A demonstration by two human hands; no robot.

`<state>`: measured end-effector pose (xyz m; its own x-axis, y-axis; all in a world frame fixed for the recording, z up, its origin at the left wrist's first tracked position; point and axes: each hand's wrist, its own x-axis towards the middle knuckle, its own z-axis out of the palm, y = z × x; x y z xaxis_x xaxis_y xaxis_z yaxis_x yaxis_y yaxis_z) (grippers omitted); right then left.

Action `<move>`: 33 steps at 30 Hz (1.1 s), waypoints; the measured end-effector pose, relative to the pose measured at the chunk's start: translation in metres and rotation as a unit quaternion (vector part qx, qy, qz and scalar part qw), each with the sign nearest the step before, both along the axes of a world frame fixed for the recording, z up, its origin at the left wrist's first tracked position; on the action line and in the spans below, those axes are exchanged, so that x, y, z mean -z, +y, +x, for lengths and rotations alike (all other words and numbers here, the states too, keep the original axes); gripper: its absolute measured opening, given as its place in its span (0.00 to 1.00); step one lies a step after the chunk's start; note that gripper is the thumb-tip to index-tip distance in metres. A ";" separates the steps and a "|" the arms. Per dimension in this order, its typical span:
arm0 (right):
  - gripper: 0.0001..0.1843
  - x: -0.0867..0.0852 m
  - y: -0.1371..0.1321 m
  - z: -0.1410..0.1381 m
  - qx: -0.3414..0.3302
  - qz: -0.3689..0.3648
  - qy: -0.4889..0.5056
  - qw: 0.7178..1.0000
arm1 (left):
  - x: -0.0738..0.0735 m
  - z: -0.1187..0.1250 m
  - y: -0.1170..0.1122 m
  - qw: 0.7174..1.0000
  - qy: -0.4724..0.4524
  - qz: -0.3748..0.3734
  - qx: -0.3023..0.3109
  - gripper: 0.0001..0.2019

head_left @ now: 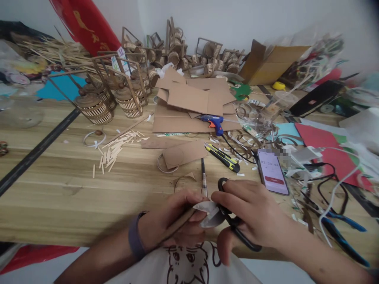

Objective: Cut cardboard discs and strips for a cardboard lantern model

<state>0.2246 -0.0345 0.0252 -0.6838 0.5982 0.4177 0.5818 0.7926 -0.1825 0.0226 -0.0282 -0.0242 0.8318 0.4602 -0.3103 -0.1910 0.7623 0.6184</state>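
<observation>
My left hand (174,219) is closed around a thin brown cardboard strip (177,225) and pinches a small piece of white paper (207,213) at the front edge of the wooden table (59,189). My right hand (251,215) grips black scissors (233,225), fingers through the handles, with the blades at the white paper. A pencil (203,177) lies just beyond my hands. A purple band sits on my left wrist.
A phone (272,171) lies right of my hands, with a yellow-black utility knife (223,156), a blue glue gun (214,122), cardboard sheets (192,102), small cut sticks (114,152) and several woven lantern models (94,106) behind. Cables and blue-handled pliers (343,232) lie at right.
</observation>
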 end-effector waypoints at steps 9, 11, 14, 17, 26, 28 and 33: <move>0.37 -0.005 0.006 -0.011 -0.052 0.019 -0.007 0.998 | 0.012 0.005 0.004 0.944 -0.207 -0.126 0.223 0.26; 0.34 -0.005 0.005 -0.011 -0.053 0.012 -0.012 0.998 | 0.011 0.007 0.004 0.941 -0.212 -0.128 0.232 0.25; 0.31 -0.004 0.003 -0.011 -0.055 -0.002 -0.011 0.998 | 0.011 0.008 0.002 0.940 -0.211 -0.115 0.244 0.26; 0.32 -0.004 0.002 -0.012 -0.056 -0.008 -0.013 0.998 | 0.010 0.008 0.000 0.940 -0.210 -0.114 0.243 0.28; 0.37 -0.006 -0.001 -0.014 -0.046 -0.013 -0.012 0.999 | 0.007 0.009 -0.003 0.945 -0.170 -0.139 0.242 0.28; 0.37 -0.006 -0.002 -0.015 -0.046 -0.012 -0.011 0.999 | 0.007 0.010 -0.003 0.948 -0.155 -0.130 0.245 0.30; 0.38 -0.006 -0.003 -0.014 -0.044 -0.008 -0.011 0.999 | -0.003 0.010 -0.005 0.992 -0.032 0.007 0.124 0.30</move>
